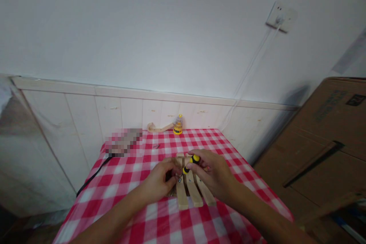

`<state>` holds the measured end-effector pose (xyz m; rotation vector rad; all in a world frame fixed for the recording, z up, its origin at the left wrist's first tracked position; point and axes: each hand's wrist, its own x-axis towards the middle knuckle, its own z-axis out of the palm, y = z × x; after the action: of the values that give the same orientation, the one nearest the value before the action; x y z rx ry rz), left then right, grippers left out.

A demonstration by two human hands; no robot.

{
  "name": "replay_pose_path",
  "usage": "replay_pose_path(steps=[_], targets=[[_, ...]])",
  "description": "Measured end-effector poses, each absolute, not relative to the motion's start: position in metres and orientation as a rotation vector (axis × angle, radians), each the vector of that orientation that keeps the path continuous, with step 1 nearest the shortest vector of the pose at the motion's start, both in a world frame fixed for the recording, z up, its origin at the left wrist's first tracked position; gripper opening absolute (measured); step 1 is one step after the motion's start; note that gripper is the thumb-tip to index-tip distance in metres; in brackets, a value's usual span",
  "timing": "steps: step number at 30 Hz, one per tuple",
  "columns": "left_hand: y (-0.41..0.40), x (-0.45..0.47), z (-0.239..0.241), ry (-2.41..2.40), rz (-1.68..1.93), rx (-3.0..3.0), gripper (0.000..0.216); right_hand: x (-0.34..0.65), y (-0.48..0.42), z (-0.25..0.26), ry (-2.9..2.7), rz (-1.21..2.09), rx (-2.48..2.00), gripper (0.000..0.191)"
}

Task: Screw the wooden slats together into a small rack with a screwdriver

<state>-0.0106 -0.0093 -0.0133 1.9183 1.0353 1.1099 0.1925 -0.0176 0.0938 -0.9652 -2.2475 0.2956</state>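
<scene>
My right hand [210, 167] is wrapped round the handle of a yellow-and-black screwdriver [195, 159], tilted with its lower end toward my left hand. My left hand [162, 179] has its thumb and fingers pinched close to the screwdriver's tip; what they hold there is too small to make out. A small shiny metal piece [179, 180] shows just below those fingertips. Beneath both hands lies a wooden piece with several pale curved slats [193, 192] side by side, their near ends pointing toward me. My hands cover part of its far side.
A red-and-white checked cloth [143, 213] covers the table. At the back stand a yellow-based bit holder [177, 126] and a curved wooden piece [160, 127]. Small dark bits [156, 146] lie nearer. A black strap [94, 175] hangs at left; a large cardboard box [323, 145] is right.
</scene>
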Motion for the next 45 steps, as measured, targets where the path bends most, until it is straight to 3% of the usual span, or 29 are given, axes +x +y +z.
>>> replay_pose_path(steps=[7, 17, 28, 35, 45], targets=[[-0.006, -0.01, -0.018, 1.018, 1.04, 1.897, 0.026, 0.194, -0.017, 0.084, -2.196, 0.334, -0.939, 0.018], [-0.006, -0.01, -0.014, 0.927, 1.066, 1.889, 0.026, 0.192, -0.017, 0.079, -2.224, 0.447, -0.98, 0.013], [-0.004, -0.01, -0.019, 0.878, 1.106, 1.898, 0.024, 0.185, -0.027, 0.099, -2.392, 0.433, -0.844, 0.032], [-0.004, -0.008, -0.021, 0.915, 1.119, 1.846, 0.022, 0.182, -0.019, 0.089, -2.275, 0.397, -0.963, 0.018], [-0.005, -0.008, -0.017, 0.927, 1.107, 1.9, 0.022, 0.178, -0.018, 0.095, -2.24, 0.434, -1.075, 0.017]])
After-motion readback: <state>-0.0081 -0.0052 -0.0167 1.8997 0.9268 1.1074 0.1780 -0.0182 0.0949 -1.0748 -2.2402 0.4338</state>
